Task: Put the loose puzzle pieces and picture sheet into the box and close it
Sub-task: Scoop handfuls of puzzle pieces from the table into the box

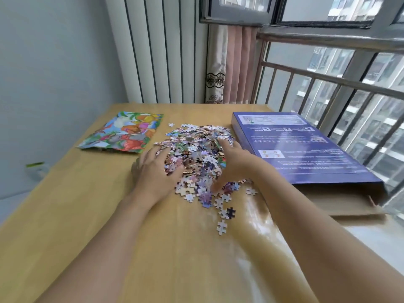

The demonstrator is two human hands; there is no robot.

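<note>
The wooden table (pixel 87 215) carries all items. The blue box (pixel 301 149) lies flat at the right edge, printed back face up, its near end flap open. The picture sheet (pixel 124 133), brightly multicoloured, lies at the far left. The heap of puzzle pieces (pixel 196 149) sits at centre, with strays toward the near side. The left hand (pixel 153 169) and right hand (pixel 234 162) flank the heap, fingers spread and cupped against it, grasping nothing firmly.
</note>
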